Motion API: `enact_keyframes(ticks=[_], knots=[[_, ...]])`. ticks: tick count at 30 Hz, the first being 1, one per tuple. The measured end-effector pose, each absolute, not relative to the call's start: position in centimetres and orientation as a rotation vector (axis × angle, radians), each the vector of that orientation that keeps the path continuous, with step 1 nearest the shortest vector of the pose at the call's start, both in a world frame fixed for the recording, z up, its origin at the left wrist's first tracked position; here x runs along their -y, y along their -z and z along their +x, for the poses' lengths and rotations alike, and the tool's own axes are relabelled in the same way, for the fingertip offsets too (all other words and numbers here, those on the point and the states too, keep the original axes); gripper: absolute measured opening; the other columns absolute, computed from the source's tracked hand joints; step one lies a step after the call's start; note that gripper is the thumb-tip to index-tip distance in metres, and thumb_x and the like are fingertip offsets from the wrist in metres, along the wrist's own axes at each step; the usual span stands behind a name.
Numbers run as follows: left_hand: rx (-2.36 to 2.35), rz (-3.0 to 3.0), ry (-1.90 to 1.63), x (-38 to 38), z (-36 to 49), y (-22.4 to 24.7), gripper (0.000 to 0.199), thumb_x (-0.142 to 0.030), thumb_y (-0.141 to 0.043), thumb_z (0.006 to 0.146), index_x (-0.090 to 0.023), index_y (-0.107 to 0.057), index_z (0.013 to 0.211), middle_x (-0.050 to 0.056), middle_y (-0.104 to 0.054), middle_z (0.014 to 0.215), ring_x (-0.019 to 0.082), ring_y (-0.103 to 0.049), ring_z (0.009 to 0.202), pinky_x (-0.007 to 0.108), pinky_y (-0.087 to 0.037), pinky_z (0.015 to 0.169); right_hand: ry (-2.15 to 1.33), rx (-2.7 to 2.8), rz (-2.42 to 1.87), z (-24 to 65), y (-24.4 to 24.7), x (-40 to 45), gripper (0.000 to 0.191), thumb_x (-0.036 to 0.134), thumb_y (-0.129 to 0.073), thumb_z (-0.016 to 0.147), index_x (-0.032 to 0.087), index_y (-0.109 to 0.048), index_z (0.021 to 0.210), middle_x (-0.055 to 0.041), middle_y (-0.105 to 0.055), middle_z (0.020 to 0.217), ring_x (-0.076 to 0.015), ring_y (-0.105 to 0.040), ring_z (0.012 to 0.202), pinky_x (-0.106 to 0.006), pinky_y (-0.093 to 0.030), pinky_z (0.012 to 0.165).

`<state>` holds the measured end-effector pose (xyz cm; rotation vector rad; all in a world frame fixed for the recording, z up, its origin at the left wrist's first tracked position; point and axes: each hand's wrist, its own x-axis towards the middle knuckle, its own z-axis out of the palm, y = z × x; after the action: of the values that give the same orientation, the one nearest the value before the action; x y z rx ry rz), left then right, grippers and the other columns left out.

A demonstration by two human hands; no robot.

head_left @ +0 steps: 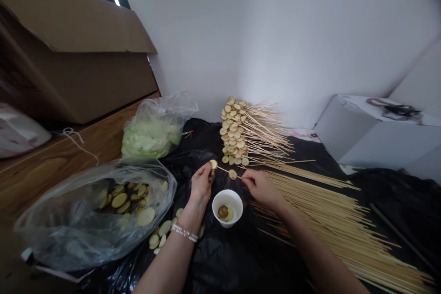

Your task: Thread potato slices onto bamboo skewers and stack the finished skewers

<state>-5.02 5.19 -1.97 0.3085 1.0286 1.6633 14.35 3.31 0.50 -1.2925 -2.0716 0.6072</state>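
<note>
Between the fingers of my left hand [202, 181] is a pale potato slice [214, 164], at the tip of a thin wooden skewer [223, 169]. My right hand [258, 185] pinches that skewer farther along. Another potato slice [233, 174] is threaded on it between my hands. Just below stands a white cup [228, 195] with a few slice pieces inside, one brownish. Loose potato slices [165, 228] lie beside my left forearm, partly hidden by it. Behind my hands, a stack of filled skewers [234, 132] rests with the slices at the left and bare sticks pointing right.
Many bare skewers [320, 211] spread under and beyond my right forearm. At left lie an open clear bag of potato slices [119, 200] and a bag of pale green pieces [151, 138]. A cardboard box [79, 69] and a white box [354, 128] flank the black plastic sheet [237, 257].
</note>
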Motion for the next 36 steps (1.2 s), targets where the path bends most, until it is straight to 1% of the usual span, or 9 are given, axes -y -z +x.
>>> enact_keyframes(ticks=[4,8,14,18,23,26,30,33,36], knots=[[-1.035,0.317,-1.678,-5.2,-5.0,2.0,0.019,-0.018,-0.084,0.056,-0.012,-0.071,0.069,0.001,-0.067,0.067,0.004,-0.054,0.054,0.014,-0.044,0.054,-0.420,2.102,-1.308,13.8,-0.2,-2.9,0.014,0.013,-0.048,0.082,0.018,-0.056,0.072,-0.0009,-0.060,0.069,-0.0127,-0.051,0.064,-0.023,-0.031,0.061],[-1.044,0.303,-1.689,-5.1,-4.9,1.9,0.013,-0.014,-0.081,0.060,-0.012,-0.071,0.068,0.002,-0.068,0.070,0.004,-0.055,0.056,0.015,-0.045,0.057,-0.359,2.207,-1.378,13.6,-0.1,-2.6,0.017,0.015,-0.042,0.087,0.018,-0.056,0.079,-0.0044,-0.063,0.076,-0.0145,-0.053,0.070,-0.024,-0.031,0.064],[-1.058,0.320,-1.683,-5.2,-4.8,2.0,0.013,-0.014,-0.081,0.059,-0.013,-0.072,0.068,0.003,-0.069,0.072,0.005,-0.057,0.060,0.016,-0.046,0.058,-0.479,2.229,-1.408,13.5,-0.1,-2.7,0.022,0.015,-0.041,0.088,0.018,-0.053,0.070,-0.0015,-0.059,0.065,-0.0128,-0.051,0.062,-0.023,-0.030,0.060],[-1.063,0.337,-1.684,-5.2,-4.9,2.2,0.016,-0.016,-0.083,0.057,-0.013,-0.072,0.069,0.003,-0.069,0.073,0.006,-0.057,0.060,0.017,-0.046,0.059,-0.388,2.175,-1.427,13.1,-0.2,-2.4,0.018,0.015,-0.042,0.087,0.019,-0.053,0.074,-0.0028,-0.062,0.073,-0.0140,-0.053,0.069,-0.023,-0.031,0.063],[-1.063,0.349,-1.681,-5.2,-5.0,2.3,0.016,-0.017,-0.082,0.057,-0.013,-0.072,0.069,0.003,-0.069,0.073,0.005,-0.056,0.059,0.017,-0.046,0.059,-0.300,2.207,-1.440,12.8,-0.1,-1.9,0.017,0.014,-0.040,0.089,0.018,-0.054,0.080,-0.0046,-0.063,0.077,-0.0149,-0.055,0.071,-0.024,-0.030,0.063],[-1.062,0.344,-1.683,-5.2,-4.9,2.2,0.015,-0.017,-0.082,0.058,-0.013,-0.072,0.069,0.003,-0.069,0.074,0.005,-0.057,0.060,0.017,-0.046,0.059,-0.413,2.206,-1.416,12.8,0.0,-2.1,0.017,0.015,-0.041,0.089,0.018,-0.054,0.078,-0.0034,-0.063,0.072,-0.0141,-0.055,0.067,-0.024,-0.030,0.062],[-1.061,0.343,-1.669,-5.2,-4.8,2.1,0.015,-0.017,-0.082,0.058,-0.013,-0.072,0.068,0.004,-0.069,0.074,0.006,-0.057,0.061,0.017,-0.045,0.059,-0.607,2.145,-1.369,12.9,0.1,-2.3,0.021,0.014,-0.043,0.087,0.019,-0.052,0.068,0.0003,-0.058,0.061,-0.0120,-0.052,0.059,-0.022,-0.030,0.059],[-1.054,0.354,-1.654,-5.1,-4.8,2.1,0.018,-0.018,-0.083,0.056,-0.012,-0.072,0.069,0.004,-0.069,0.072,0.005,-0.056,0.059,0.017,-0.045,0.059,-0.515,2.108,-1.372,12.8,0.1,-2.3,0.019,0.015,-0.044,0.085,0.019,-0.051,0.069,0.0000,-0.058,0.063,-0.0126,-0.051,0.060,-0.023,-0.030,0.059],[-1.050,0.370,-1.656,-5.1,-4.7,2.3,0.019,-0.019,-0.084,0.055,-0.012,-0.072,0.069,0.004,-0.069,0.072,0.005,-0.056,0.059,0.018,-0.044,0.059,-0.369,2.113,-1.370,12.6,0.2,-2.1,0.017,0.015,-0.041,0.087,0.019,-0.052,0.074,-0.0021,-0.060,0.070,-0.0139,-0.052,0.066,-0.024,-0.029,0.061]])
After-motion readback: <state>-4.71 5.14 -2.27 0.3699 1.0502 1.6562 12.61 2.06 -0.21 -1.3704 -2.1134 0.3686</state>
